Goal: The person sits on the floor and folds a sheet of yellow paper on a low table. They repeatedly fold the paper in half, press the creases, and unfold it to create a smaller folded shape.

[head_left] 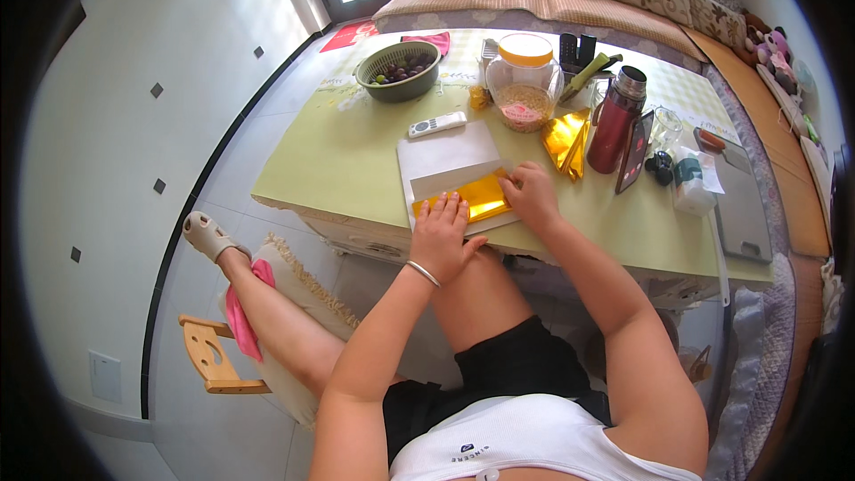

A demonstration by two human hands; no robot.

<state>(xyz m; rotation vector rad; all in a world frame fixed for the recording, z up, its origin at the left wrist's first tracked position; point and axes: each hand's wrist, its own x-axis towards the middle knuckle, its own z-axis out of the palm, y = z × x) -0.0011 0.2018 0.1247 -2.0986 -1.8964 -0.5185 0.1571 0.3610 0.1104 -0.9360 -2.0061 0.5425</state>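
A shiny gold foil paper strip point(486, 199) with a pale flap along its far side lies on a stack of white sheets point(441, 151) at the table's near edge. My left hand point(443, 233) lies flat over the strip's left part, fingers stretched out and a silver bangle on the wrist. At the strip's right end, my right hand point(532, 196) has its fingers closed in a pinch on the foil edge. Another piece of gold foil point(565, 141), folded to a point, stands beyond my right hand.
Behind the sheets are a white remote point(437, 125), a green basket of grapes point(398, 85) and a yellow-lidded jar point(524, 93). On the right stand a red thermos point(614, 125), a propped phone point(634, 156), a tissue pack point(694, 183) and a grey tray point(745, 209).
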